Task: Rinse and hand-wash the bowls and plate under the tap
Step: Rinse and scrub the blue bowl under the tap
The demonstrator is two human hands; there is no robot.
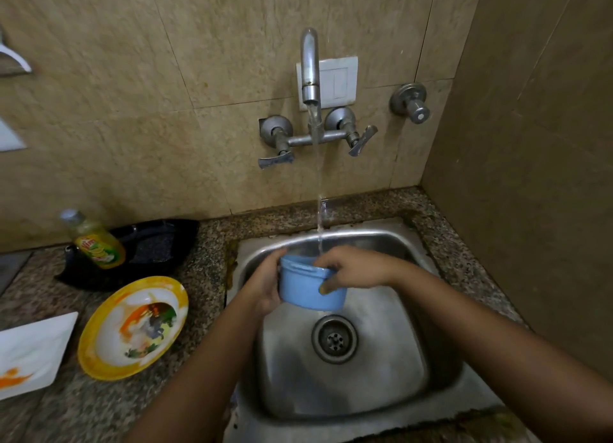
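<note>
Blue bowl is held over the sink, in the stream from the tap. Left hand wraps its left wall, fingers curled round it. Right hand hooks its fingers over the right rim, pressing a yellowish scrap there, possibly a sponge. The mouth faces up, tipped toward the wall, and the mouth-to-base axis is near upright. Judged: first item in progress. Yellow bowl and white plate wait stained on the counter.

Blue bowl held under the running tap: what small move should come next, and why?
Probably turn the round light-blue plastic bowl a little in the left hand, so the right hand can rub further round the rim. Water from the curved steel tap falls at the bowl's mouth, the left hand grips its side, and the right hand's fingers curl over the rim.
</note>
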